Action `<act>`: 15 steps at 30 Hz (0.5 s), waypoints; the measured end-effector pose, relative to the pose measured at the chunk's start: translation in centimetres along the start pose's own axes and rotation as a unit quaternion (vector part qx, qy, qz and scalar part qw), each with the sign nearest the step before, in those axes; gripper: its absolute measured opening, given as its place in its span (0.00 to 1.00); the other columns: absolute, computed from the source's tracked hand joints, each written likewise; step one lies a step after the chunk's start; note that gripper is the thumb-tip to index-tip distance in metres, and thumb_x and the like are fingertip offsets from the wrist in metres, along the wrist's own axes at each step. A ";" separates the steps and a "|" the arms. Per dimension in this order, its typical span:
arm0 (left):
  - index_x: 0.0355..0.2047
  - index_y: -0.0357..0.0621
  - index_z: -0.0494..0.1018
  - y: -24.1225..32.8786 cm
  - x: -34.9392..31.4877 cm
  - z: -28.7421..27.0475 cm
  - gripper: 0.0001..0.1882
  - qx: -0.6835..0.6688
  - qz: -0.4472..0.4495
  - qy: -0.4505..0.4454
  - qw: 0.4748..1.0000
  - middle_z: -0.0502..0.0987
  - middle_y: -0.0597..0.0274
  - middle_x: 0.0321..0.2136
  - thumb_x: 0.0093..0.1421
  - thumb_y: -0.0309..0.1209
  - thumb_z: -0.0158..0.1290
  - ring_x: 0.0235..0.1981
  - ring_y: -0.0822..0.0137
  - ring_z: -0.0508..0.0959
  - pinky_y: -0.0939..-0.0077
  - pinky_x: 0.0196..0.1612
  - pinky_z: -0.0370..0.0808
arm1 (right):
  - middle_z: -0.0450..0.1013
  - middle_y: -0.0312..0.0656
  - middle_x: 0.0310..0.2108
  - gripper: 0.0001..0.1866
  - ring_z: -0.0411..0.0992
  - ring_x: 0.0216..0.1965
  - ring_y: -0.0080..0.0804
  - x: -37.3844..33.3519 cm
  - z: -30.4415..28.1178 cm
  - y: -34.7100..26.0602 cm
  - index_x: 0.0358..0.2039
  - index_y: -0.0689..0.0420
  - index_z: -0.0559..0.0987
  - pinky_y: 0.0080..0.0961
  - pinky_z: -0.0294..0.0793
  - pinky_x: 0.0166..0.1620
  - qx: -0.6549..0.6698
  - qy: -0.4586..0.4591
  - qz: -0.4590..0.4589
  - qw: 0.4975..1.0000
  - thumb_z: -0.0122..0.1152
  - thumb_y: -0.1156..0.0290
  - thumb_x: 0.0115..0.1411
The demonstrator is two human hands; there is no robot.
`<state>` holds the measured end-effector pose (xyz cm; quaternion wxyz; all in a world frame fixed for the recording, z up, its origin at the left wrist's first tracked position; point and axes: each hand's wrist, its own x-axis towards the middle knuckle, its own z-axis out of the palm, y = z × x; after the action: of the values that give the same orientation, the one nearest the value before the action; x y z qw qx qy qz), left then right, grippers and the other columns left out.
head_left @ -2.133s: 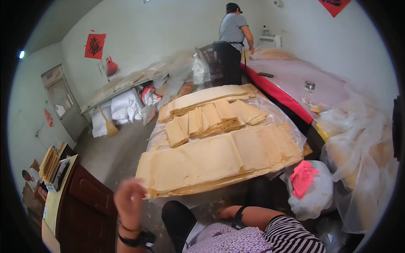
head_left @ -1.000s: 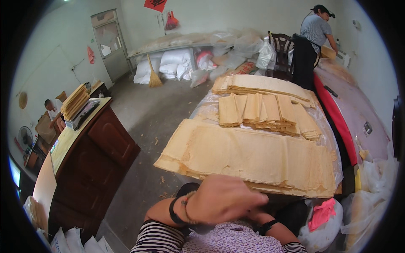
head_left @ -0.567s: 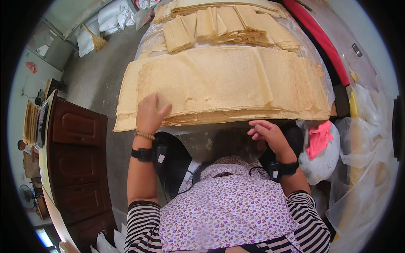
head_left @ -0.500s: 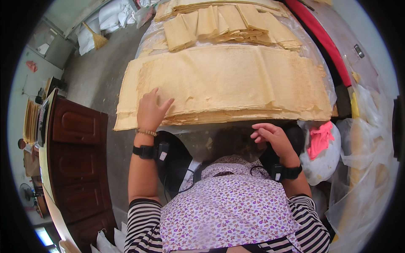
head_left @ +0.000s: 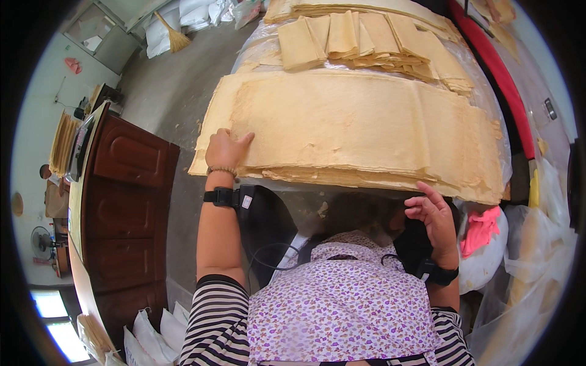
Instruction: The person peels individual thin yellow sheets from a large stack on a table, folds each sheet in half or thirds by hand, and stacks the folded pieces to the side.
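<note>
A broad stack of thin, pale-yellow, rough-edged sheets (head_left: 342,125), which look like dried tofu skin, lies across the table before me. On its left end rests my left hand (head_left: 227,149), thumb held away from the bent fingers, whose tips are partly hidden. I see no sheet lifted there. My right hand (head_left: 432,213) is just off the stack's front edge, towards its right end. Its fingers are spread and slightly curved, with nothing in them. Folded pieces of the same material (head_left: 366,39) lie overlapping in a row behind the stack.
More flat sheets (head_left: 366,9) lie at the far end, over clear plastic. A dark red-brown cabinet (head_left: 122,213) stands on the left. At the right are a white bag (head_left: 485,262) with a pink cloth (head_left: 482,232) and loose clear plastic film (head_left: 525,256).
The view has shifted, so the table sits further right. My left hand's fingers have drawn in on the sheet. My right hand has risen towards the stack's front edge, its fingers unfolding.
</note>
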<state>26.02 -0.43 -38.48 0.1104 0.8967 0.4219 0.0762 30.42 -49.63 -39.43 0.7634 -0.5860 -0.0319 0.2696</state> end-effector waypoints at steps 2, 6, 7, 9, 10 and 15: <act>0.48 0.39 0.76 0.0 0.4 -0.2 0.34 -0.016 0.005 -0.002 1.000 0.81 0.45 0.44 0.49 0.52 0.66 0.45 0.51 0.81 0.61 0.47 0.78 | 0.80 0.45 0.41 0.21 0.79 0.38 0.27 0.2 0.7 0.0 0.61 0.61 0.71 0.23 0.78 0.44 -0.022 -0.007 0.013 1.000 0.55 0.68 0.69; 0.37 0.39 0.80 -1.7 2.4 -0.1 0.26 -0.136 -0.013 -0.060 0.989 0.83 0.47 0.40 0.48 0.48 0.67 0.39 0.53 0.83 0.63 0.42 0.79 | 0.80 0.44 0.41 0.19 0.79 0.38 0.26 0.7 1.0 0.6 0.58 0.61 0.74 0.22 0.77 0.44 -0.076 -0.040 0.029 0.996 0.54 0.68 0.70; 0.32 0.43 0.81 -1.6 2.1 -0.5 0.18 -0.163 -0.019 -0.064 0.984 0.83 0.51 0.37 0.50 0.44 0.65 0.36 0.54 0.83 0.62 0.39 0.79 | 0.80 0.44 0.41 0.19 0.79 0.38 0.26 0.8 0.9 0.7 0.58 0.61 0.74 0.22 0.77 0.44 -0.075 -0.040 0.030 0.996 0.54 0.68 0.70; 0.31 0.45 0.81 -1.1 1.7 -0.3 0.14 -0.063 0.032 0.038 0.997 0.82 0.53 0.35 0.52 0.42 0.63 0.35 0.54 0.82 0.61 0.37 0.79 | 0.81 0.43 0.40 0.17 0.79 0.38 0.25 0.7 0.7 1.0 0.56 0.61 0.76 0.21 0.77 0.44 -0.099 -0.035 0.031 0.994 0.54 0.68 0.70; 0.31 0.48 0.82 -1.0 1.5 -0.2 0.11 0.036 0.083 0.140 0.986 0.82 0.54 0.33 0.54 0.40 0.61 0.34 0.54 0.82 0.60 0.36 0.79 | 0.81 0.43 0.40 0.17 0.79 0.38 0.25 0.8 0.8 1.2 0.56 0.61 0.76 0.21 0.77 0.44 -0.099 -0.033 0.035 0.994 0.54 0.68 0.70; 0.30 0.51 0.82 -0.4 0.9 -0.7 0.08 0.057 0.158 0.124 0.978 0.81 0.57 0.35 0.58 0.38 0.59 0.34 0.54 0.82 0.60 0.35 0.78 | 0.81 0.41 0.40 0.16 0.78 0.38 0.23 1.3 0.5 1.7 0.55 0.61 0.76 0.20 0.77 0.44 -0.123 -0.034 0.018 0.992 0.55 0.69 0.70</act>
<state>26.09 0.62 -37.90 -0.0071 0.9404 0.2888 0.1793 30.74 -48.30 -41.22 0.6790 -0.6666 -0.0800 0.2971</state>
